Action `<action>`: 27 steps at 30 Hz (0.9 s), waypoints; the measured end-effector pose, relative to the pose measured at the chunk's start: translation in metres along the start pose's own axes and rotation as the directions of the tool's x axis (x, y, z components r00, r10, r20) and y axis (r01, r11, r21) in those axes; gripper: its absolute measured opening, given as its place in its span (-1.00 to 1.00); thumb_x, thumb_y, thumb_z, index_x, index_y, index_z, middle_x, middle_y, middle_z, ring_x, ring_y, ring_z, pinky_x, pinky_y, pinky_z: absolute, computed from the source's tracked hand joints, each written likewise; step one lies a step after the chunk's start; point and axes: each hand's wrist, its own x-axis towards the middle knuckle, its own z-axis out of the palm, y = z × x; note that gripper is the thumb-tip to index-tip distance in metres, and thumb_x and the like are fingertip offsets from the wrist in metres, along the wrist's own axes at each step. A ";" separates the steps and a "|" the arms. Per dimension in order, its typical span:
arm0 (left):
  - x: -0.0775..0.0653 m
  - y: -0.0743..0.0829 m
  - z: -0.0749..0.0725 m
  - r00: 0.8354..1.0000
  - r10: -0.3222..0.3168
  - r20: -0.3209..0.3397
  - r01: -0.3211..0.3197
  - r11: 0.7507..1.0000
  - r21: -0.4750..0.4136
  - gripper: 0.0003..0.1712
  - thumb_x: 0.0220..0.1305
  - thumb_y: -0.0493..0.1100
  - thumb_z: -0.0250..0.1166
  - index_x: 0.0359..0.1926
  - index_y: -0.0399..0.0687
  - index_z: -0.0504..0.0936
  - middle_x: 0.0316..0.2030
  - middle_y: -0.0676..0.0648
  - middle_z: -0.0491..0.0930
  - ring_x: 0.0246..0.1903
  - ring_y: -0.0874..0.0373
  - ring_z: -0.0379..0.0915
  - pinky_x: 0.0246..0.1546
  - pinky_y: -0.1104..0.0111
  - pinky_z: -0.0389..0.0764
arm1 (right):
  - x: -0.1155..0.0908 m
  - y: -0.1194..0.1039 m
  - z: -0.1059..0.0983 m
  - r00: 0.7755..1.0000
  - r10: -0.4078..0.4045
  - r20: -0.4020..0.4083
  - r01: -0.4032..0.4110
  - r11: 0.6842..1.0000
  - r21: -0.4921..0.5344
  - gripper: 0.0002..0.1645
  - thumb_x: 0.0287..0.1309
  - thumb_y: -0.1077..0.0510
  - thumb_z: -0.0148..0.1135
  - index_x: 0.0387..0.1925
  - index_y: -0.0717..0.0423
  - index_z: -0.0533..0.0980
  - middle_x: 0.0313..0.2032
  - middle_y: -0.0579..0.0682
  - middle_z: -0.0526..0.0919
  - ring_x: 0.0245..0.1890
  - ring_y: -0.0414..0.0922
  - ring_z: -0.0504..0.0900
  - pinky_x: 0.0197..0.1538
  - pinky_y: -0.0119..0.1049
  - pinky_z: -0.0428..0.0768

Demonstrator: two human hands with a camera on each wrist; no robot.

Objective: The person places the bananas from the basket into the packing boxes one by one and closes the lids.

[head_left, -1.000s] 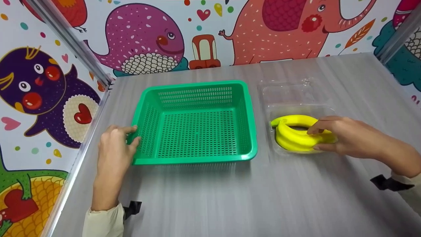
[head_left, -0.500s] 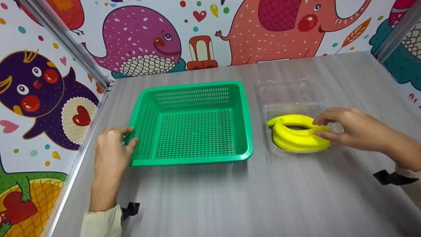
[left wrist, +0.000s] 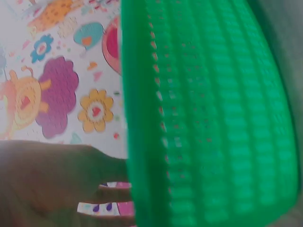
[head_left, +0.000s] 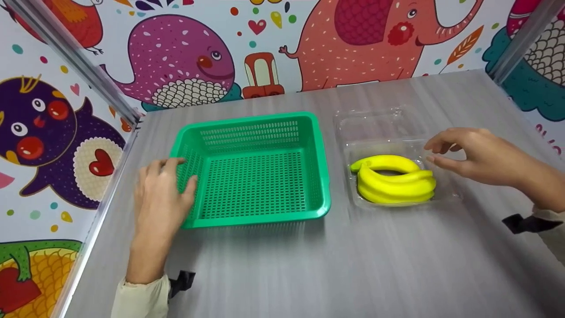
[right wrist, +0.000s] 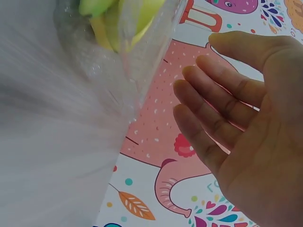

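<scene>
A bunch of yellow bananas with a green stem tip lies in the near half of a clear plastic clamshell box, its lid folded back. To the right of the bunch and apart from it, my right hand hovers with nothing in its fingers; the right wrist view shows that hand's fingers loosely extended. My left hand is at the left rim of a green perforated plastic basket, thumb and fingers spread. In the left wrist view its fingertips pass behind the basket's rim.
The basket stands on a grey wood-grain table, just left of the clamshell box. Behind the table rises a wall printed with cartoon animals, and another printed panel borders the left side, edged by a metal strip.
My right hand has let go of the bananas and moved up and away to the right. The bunch stays in the box. My left thumb and fingers have spread wider at the basket's rim.
</scene>
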 end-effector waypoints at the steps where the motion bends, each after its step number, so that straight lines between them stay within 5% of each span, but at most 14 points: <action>1: 0.002 0.008 -0.001 1.000 0.027 0.003 -0.026 0.999 -0.026 -0.50 0.46 -0.16 0.42 0.31 -0.29 0.63 0.32 -0.46 0.55 0.30 -0.44 0.40 0.27 -0.33 0.47 | 0.001 0.001 -0.001 1.000 0.003 -0.004 -0.003 1.000 -0.001 -0.70 0.31 0.10 0.54 0.02 0.09 0.76 -0.09 0.00 0.85 -0.11 -0.06 0.76 -0.01 0.09 0.83; 9: 0.023 0.092 -0.010 0.980 0.177 0.090 -0.159 0.972 -0.172 -0.38 0.51 -0.07 0.40 0.47 -0.18 0.53 0.41 -0.26 0.55 0.44 -0.21 0.41 0.46 -0.09 0.52 | 0.014 0.008 -0.010 1.000 0.023 -0.013 -0.024 1.000 -0.016 -0.67 0.33 0.10 0.51 0.06 0.14 0.74 -0.13 0.06 0.84 -0.14 -0.03 0.77 -0.08 0.08 0.85; 15: 0.042 0.150 -0.005 0.944 0.277 0.180 -0.232 0.944 -0.237 -0.36 0.54 -0.02 0.36 0.51 -0.13 0.48 0.44 -0.17 0.54 0.46 -0.09 0.43 0.48 0.03 0.55 | 0.023 0.013 -0.014 1.000 0.024 0.005 -0.024 1.000 -0.011 -0.64 0.35 0.11 0.50 0.10 0.18 0.72 -0.13 0.09 0.84 -0.14 0.00 0.78 -0.06 0.10 0.84; 20: 0.060 0.183 0.010 0.906 0.333 0.263 -0.255 0.923 -0.288 -0.39 0.54 -0.04 0.37 0.48 -0.14 0.48 0.40 -0.16 0.56 0.39 -0.02 0.51 0.38 0.15 0.64 | 0.029 0.019 -0.017 0.999 0.027 0.030 -0.027 1.000 0.003 -0.57 0.36 0.07 0.50 0.17 0.17 0.70 -0.10 0.09 0.84 -0.10 0.00 0.78 -0.11 -0.01 0.86; 27: 0.074 0.212 0.032 0.866 0.329 0.376 -0.229 0.930 -0.288 -0.35 0.54 -0.01 0.38 0.50 -0.12 0.45 0.43 -0.14 0.56 0.41 0.05 0.51 0.31 0.26 0.70 | 0.033 0.026 -0.020 0.998 0.019 0.060 -0.021 0.999 0.031 -0.56 0.40 0.04 0.46 0.20 0.14 0.69 -0.06 0.09 0.84 -0.08 0.00 0.79 -0.13 -0.07 0.86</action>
